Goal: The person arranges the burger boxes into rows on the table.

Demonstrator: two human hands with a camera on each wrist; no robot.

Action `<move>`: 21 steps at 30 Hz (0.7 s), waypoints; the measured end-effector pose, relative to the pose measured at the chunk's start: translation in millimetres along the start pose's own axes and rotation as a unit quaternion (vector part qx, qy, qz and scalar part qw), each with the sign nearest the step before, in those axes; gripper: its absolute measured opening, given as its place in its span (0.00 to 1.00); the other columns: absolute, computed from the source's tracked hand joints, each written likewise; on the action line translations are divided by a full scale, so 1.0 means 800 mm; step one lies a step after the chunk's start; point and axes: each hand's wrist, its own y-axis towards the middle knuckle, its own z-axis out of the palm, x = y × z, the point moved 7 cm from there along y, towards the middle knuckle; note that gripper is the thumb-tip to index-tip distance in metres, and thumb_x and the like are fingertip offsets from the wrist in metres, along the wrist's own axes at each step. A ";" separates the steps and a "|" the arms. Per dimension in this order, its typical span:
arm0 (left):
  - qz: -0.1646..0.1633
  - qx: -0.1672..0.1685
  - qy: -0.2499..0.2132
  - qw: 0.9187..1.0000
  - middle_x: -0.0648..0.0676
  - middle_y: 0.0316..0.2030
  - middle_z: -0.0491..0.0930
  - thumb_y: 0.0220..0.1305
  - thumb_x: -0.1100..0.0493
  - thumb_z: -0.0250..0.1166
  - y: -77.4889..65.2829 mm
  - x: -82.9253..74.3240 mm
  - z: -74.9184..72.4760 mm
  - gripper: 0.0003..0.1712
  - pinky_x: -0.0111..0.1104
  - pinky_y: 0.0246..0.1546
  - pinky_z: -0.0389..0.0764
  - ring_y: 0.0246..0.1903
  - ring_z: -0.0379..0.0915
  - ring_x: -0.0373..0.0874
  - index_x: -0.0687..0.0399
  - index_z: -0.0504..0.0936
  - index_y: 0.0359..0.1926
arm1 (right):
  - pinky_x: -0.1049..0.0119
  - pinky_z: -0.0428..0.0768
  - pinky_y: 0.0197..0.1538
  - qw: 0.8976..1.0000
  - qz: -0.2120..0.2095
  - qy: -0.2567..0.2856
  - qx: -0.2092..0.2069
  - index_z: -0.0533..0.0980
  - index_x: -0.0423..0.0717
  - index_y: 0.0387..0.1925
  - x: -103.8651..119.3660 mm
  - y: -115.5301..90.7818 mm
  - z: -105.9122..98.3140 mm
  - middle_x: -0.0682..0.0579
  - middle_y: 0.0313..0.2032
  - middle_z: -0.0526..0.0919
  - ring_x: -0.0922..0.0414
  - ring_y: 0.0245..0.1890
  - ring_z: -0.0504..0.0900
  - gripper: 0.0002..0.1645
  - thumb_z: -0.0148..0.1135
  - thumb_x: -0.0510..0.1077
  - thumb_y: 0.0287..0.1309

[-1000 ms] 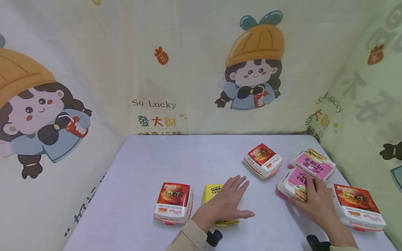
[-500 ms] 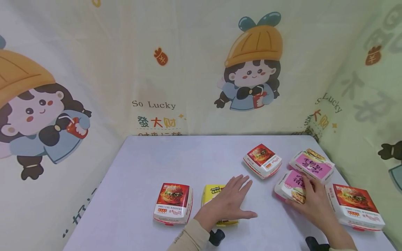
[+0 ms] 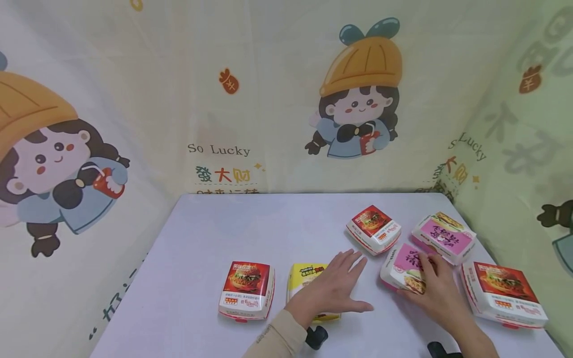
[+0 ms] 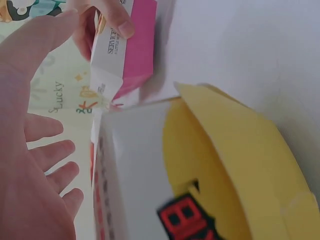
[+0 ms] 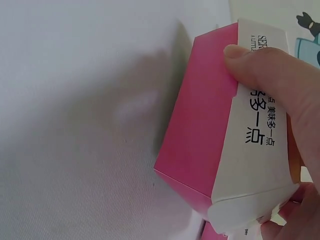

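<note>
My right hand (image 3: 440, 296) grips a pink-and-white burger box (image 3: 403, 266) on the right half of the table, with the thumb on its near side. In the right wrist view the box's pink base (image 5: 200, 115) is slightly tilted above the white surface, casting a shadow. My left hand (image 3: 333, 288), fingers spread, hovers above a yellow burger box (image 3: 306, 271) and partly hides it. The left wrist view shows the yellow box (image 4: 240, 150) close by, outside the left fingers. A second pink burger box (image 3: 443, 237) lies just behind the held one.
Red-and-white burger boxes stand around: one box (image 3: 247, 290) at left, one box (image 3: 373, 228) behind, one box (image 3: 505, 294) at right. A patterned cloth (image 3: 277, 99) hangs beyond the white table (image 3: 250, 223). Black wrist mounts (image 3: 317, 338) show at the front.
My right hand has shifted the held pink box left and slightly nearer, apart from the other pink box. My left hand has drifted a little to the right, still spread.
</note>
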 end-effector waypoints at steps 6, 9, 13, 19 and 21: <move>0.011 -0.004 0.023 1.000 0.47 0.79 0.44 0.60 0.23 0.55 0.009 -0.009 0.001 0.57 0.34 0.78 0.45 0.78 0.40 0.42 0.48 0.48 0.79 | 0.29 0.67 0.55 1.000 -0.014 0.021 -0.003 0.59 0.24 0.67 0.009 -0.003 0.005 0.26 0.62 0.59 0.30 0.59 0.59 0.67 0.85 0.52 0.31; 0.021 -0.013 0.035 0.999 0.48 0.79 0.44 0.59 0.23 0.56 0.013 -0.014 0.000 0.58 0.33 0.78 0.46 0.78 0.41 0.42 0.49 0.48 0.79 | 0.28 0.66 0.55 1.000 -0.016 0.021 -0.002 0.59 0.25 0.68 0.013 -0.005 0.006 0.26 0.63 0.59 0.29 0.60 0.58 0.68 0.86 0.51 0.30; 0.032 -0.023 0.037 0.999 0.50 0.79 0.45 0.59 0.24 0.58 0.016 -0.019 0.001 0.59 0.33 0.77 0.47 0.78 0.43 0.43 0.51 0.48 0.79 | 0.29 0.67 0.56 0.999 -0.028 0.016 -0.008 0.59 0.27 0.69 0.021 -0.006 0.003 0.26 0.63 0.60 0.30 0.60 0.59 0.67 0.86 0.49 0.30; 0.039 -0.015 0.039 0.998 0.50 0.79 0.45 0.58 0.25 0.60 0.018 -0.023 0.004 0.60 0.32 0.77 0.46 0.78 0.42 0.43 0.51 0.47 0.79 | 0.31 0.72 0.53 0.999 -0.049 0.000 -0.013 0.62 0.29 0.68 0.038 -0.007 -0.001 0.30 0.62 0.61 0.35 0.59 0.62 0.65 0.86 0.48 0.29; 0.040 -0.016 0.043 0.998 0.50 0.79 0.45 0.57 0.25 0.60 0.019 -0.025 0.004 0.60 0.32 0.77 0.46 0.78 0.42 0.43 0.51 0.48 0.79 | 0.31 0.72 0.53 0.999 -0.047 -0.007 -0.003 0.62 0.30 0.69 0.042 -0.007 0.000 0.30 0.63 0.61 0.35 0.59 0.62 0.66 0.86 0.49 0.29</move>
